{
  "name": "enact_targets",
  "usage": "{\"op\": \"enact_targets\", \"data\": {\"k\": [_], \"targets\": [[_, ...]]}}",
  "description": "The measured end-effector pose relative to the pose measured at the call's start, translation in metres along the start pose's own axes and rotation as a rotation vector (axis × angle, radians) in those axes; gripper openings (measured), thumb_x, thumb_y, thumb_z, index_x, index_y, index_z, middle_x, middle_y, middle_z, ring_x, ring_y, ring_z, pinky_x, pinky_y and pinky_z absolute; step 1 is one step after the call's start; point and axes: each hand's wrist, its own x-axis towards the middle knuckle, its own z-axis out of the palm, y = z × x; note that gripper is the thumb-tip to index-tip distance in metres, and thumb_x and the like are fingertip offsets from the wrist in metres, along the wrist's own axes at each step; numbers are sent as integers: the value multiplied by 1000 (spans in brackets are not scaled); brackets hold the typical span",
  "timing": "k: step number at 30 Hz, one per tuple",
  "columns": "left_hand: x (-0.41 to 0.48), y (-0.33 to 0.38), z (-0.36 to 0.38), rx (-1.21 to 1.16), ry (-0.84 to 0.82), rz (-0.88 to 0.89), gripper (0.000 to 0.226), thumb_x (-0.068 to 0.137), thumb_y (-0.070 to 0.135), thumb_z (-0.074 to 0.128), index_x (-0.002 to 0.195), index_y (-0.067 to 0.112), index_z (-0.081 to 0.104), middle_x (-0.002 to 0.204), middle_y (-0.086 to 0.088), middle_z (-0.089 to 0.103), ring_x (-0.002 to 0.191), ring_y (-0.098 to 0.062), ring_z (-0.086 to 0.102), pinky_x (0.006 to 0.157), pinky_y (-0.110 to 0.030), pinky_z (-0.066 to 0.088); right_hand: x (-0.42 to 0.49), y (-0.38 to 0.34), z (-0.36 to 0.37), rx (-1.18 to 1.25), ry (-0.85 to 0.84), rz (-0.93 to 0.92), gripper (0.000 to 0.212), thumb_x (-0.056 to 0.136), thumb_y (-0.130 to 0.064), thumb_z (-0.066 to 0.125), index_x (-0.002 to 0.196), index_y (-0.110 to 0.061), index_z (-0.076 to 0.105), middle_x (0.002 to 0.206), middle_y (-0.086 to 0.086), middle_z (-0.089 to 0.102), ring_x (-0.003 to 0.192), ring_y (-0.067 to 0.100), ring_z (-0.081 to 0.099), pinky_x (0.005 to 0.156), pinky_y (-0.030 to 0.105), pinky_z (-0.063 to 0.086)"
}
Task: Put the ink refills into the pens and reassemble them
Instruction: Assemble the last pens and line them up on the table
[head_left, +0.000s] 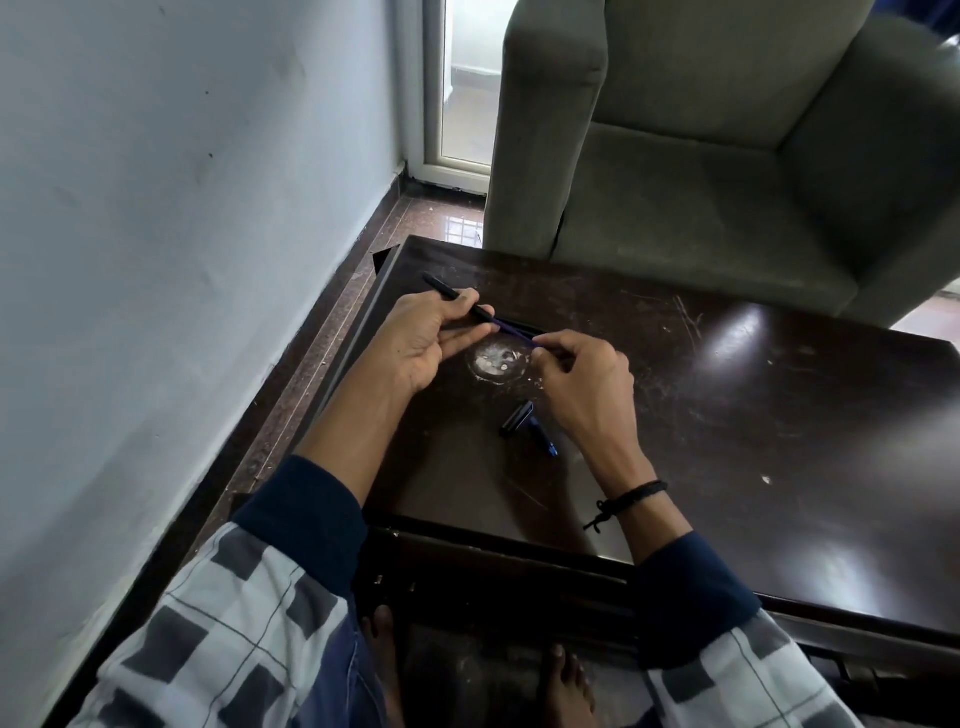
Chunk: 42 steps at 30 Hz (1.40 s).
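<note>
My left hand (434, 340) grips a black pen barrel (451, 294) that points away to the upper left. A thin blue ink refill (514, 330) sticks out of the barrel's near end. My right hand (582, 382) pinches the refill's other end between thumb and fingers. Both hands hover just above the dark table (727, 415). On the table below my right hand lie a black pen cap (517, 420) and a dark blue-tipped pen piece (545, 445), close together.
A whitish round stain (497, 361) marks the table under the hands. A grey-green armchair (727, 156) stands behind the table's far edge. A pale wall (182, 208) runs along the left. My bare feet (563, 680) show below the table's near edge.
</note>
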Motion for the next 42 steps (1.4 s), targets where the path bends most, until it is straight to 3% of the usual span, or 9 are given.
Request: {"op": "enact_targets", "data": {"k": [9, 16, 20, 22, 24, 27, 32, 36, 42], "targets": [[-6, -12, 12, 79, -95, -33, 21, 96, 5, 65, 114, -5, 65, 102, -22, 75, 89, -27, 77, 68, -28, 62, -2, 0, 2, -28, -4, -7, 18, 99, -24, 66, 111, -22, 79, 84, -7, 75, 69, 6, 68, 66, 36, 62], [-5, -9, 10, 72, -56, -13, 14, 96, 3, 65, 108, -4, 66, 99, -22, 74, 86, -26, 77, 67, -28, 62, 2, 1, -3, 5, -115, 8, 31, 94, -37, 72, 124, -30, 72, 96, -15, 74, 84, 1, 67, 70, 19, 54], [0, -3, 3, 39, 23, 15, 5, 95, 3, 66, 99, 1, 67, 90, -18, 75, 81, -24, 77, 65, -28, 62, 9, 11, -14, -47, -93, 109, 13, 90, -33, 74, 103, -29, 76, 92, -12, 74, 88, 8, 70, 77, 29, 57], [2, -1, -1, 20, 46, 25, 2, 95, 3, 66, 96, 2, 66, 87, -17, 75, 78, -23, 77, 65, -28, 62, 11, 18, -17, -174, -198, 150, 2, 89, -30, 75, 88, -28, 75, 89, -8, 74, 86, 14, 71, 79, 35, 60], [3, -2, -1, 14, 52, 29, 1, 95, 3, 66, 96, 1, 66, 86, -17, 75, 77, -22, 78, 65, -28, 62, 10, 19, -15, -288, -369, 181, 12, 86, -37, 79, 85, -28, 72, 90, -5, 73, 87, 17, 70, 81, 40, 61], [3, -4, 1, 20, 48, 27, 2, 95, 2, 66, 96, 1, 67, 88, -18, 75, 79, -23, 77, 65, -29, 62, 4, 14, -9, -447, -493, 178, 21, 84, -39, 80, 96, -27, 68, 98, -2, 69, 93, 23, 67, 78, 36, 54], [1, -6, 2, 33, 43, 26, 3, 96, 2, 65, 97, 1, 67, 93, -19, 75, 85, -25, 77, 68, -30, 63, -4, 10, -3, -564, -537, 90, 19, 92, -18, 68, 110, -22, 63, 108, 4, 67, 98, 28, 66, 83, 43, 58], [2, -4, 1, 32, 40, 19, 2, 96, 3, 65, 96, 2, 67, 92, -19, 75, 81, -23, 77, 67, -29, 63, 2, 12, -11, -466, -506, 127, 18, 89, -24, 68, 106, -31, 66, 101, -2, 67, 89, 23, 63, 75, 33, 49], [2, -5, 2, 33, 30, 12, 5, 96, 3, 65, 100, 1, 68, 93, -18, 75, 81, -23, 77, 67, -29, 62, 8, 7, -15, -39, -257, 60, 19, 87, -18, 71, 98, -33, 69, 85, -10, 65, 80, 8, 64, 64, 24, 47]]}}
